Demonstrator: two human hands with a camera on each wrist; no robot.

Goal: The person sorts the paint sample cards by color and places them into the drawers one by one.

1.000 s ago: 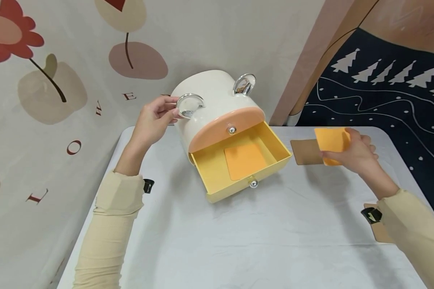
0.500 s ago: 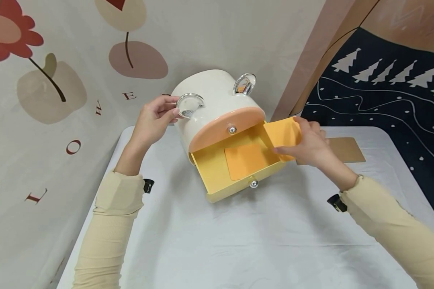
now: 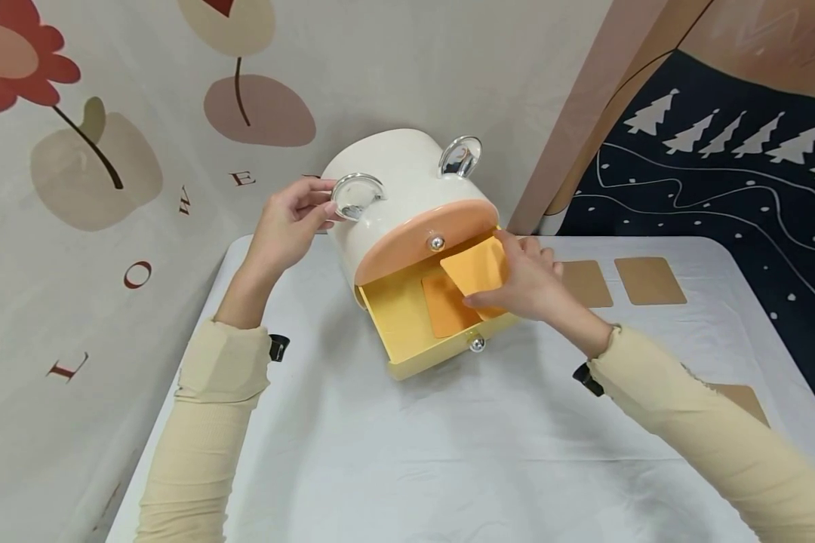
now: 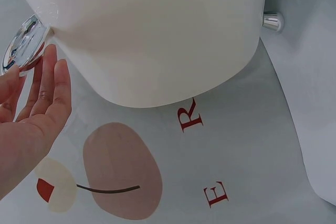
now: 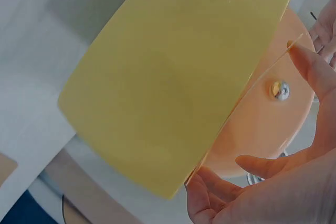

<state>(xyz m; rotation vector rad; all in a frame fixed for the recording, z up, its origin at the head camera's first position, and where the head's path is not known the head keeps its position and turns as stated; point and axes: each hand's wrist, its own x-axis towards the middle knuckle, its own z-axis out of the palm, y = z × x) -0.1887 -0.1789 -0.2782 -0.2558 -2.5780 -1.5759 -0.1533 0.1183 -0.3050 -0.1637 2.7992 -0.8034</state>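
Observation:
A white storage box (image 3: 387, 162) with two silver ears has a peach upper drawer front (image 3: 401, 245) and a yellow lower drawer (image 3: 397, 320) pulled out. My left hand (image 3: 287, 226) pinches the left silver ear (image 3: 356, 197) between thumb and fingers; the left wrist view shows that ear (image 4: 23, 45) at the fingertips. An orange card (image 3: 471, 268) is in my right hand (image 3: 526, 280), held tilted over the drawer by its edges. Beneath it, another orange card (image 3: 441, 309) lies flat on the drawer floor, partly covered. From the right wrist, the held card appears edge-on behind the drawer front (image 5: 168, 87).
Two brown cards (image 3: 650, 280) lie side by side at the table's back right; a further brown card (image 3: 743, 400) shows beyond the right sleeve. A printed wall cloth (image 3: 394, 68) hangs close behind the box. Silver knobs stick out from both drawer fronts.
My right hand has carried the orange card leftward from above the brown cards to over the open drawer, uncovering the brown cards. My left hand has stayed on the ear.

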